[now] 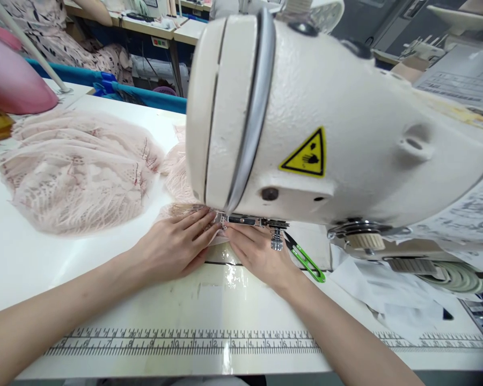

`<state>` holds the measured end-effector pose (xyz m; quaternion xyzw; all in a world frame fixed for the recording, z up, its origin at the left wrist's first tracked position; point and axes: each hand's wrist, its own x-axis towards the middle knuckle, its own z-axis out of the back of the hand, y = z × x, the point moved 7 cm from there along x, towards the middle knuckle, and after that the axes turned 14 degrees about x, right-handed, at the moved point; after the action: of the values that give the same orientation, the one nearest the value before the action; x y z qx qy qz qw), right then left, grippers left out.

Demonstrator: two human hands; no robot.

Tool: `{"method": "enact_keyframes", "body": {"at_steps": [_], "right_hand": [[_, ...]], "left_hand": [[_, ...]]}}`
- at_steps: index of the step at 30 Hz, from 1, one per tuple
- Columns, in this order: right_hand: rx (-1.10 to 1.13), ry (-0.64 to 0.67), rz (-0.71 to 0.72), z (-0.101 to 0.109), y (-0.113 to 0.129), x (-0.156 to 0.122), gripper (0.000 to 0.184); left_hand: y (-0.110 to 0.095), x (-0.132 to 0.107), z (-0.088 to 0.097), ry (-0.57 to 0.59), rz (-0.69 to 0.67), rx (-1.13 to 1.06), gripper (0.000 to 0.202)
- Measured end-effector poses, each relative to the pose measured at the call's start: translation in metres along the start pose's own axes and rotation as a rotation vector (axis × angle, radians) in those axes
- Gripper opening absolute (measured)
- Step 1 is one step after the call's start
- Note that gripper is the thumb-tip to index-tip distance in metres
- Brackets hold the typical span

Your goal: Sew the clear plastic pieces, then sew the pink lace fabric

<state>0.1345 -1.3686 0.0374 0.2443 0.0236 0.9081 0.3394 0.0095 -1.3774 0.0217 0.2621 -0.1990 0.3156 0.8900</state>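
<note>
A piece of pale pink lace fabric (178, 174) runs beneath the head of a white sewing machine (362, 112). My left hand (173, 244) presses on its near end just left of the presser foot (224, 220), fingers together and the thumb tucked low. From the other side, my right hand (261, 252) pinches the fabric edge at the foot, its fingertips partly hidden by the machine's fittings. The needle cannot be made out. Close to my right hand lie green thread snips (308, 262).
A heap of pink lace (80, 171) lies at left, near a pink rounded object (20, 69). White cloth scraps (382, 289) and a rolled pale green strip (454, 276) are at right. A ruler strip (185, 343) lines the front edge. Another person (64, 37) sits beyond.
</note>
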Motion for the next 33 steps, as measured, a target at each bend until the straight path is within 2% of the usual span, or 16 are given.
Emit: {"method": "enact_keyframes", "body": {"at_steps": [8, 17, 23, 33], "right_hand": [[0.072, 0.087, -0.038, -0.004, -0.006, 0.002, 0.018], [-0.001, 0.07, -0.041, 0.001, -0.003, 0.007, 0.017], [0.013, 0.074, -0.001, -0.01, -0.007, 0.001, 0.018], [0.006, 0.054, 0.035, -0.016, 0.002, 0.001, 0.023]], "left_hand": [[0.001, 0.002, -0.001, -0.003, 0.023, 0.025, 0.033], [0.005, 0.003, -0.004, 0.004, 0.058, 0.037, 0.034], [0.0, 0.004, 0.005, -0.093, -0.046, -0.013, 0.027], [0.008, 0.003, 0.001, -0.045, -0.017, -0.038, 0.025]]}}
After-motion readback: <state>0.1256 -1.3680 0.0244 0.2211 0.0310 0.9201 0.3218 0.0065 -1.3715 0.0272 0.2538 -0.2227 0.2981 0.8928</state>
